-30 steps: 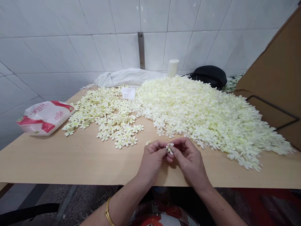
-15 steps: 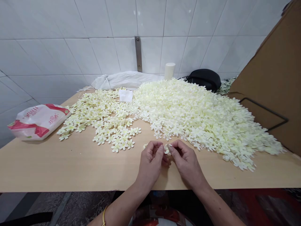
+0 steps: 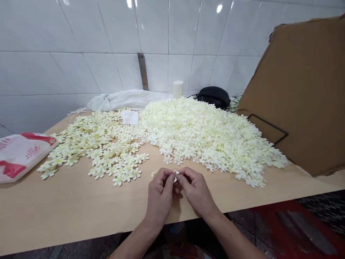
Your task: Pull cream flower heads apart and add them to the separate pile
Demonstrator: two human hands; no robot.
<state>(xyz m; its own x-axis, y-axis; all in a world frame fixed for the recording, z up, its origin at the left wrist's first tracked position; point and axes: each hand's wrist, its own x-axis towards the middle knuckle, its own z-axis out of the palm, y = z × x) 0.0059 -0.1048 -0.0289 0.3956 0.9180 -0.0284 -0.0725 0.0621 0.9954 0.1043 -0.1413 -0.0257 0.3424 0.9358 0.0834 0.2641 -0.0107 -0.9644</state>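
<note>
My left hand (image 3: 161, 192) and my right hand (image 3: 196, 189) meet over the table's near part, thumbs and fingertips pinched together. Between them is a small white artificial flower (image 3: 176, 175), mostly covered by the fingers. Both hands grip it from opposite sides. Another pale petal edge (image 3: 153, 175) peeks out beyond my left fingers. Past the hands rises a large heap of loose white-green artificial flowers (image 3: 205, 133). A flatter spread of yellowish-centred flowers (image 3: 115, 162) lies to the left of it.
A red-and-white plastic packet (image 3: 24, 154) lies at the left. A white paper piece (image 3: 130, 117) rests among the flowers. Behind stand a white cylinder (image 3: 178, 89), a black case (image 3: 214, 97) and a white plastic sheet (image 3: 129, 99). A cardboard box (image 3: 299, 90) borders the right side.
The camera view has turned to the right, so everything appears farther left. My fingertips have come closer together around the flower.
</note>
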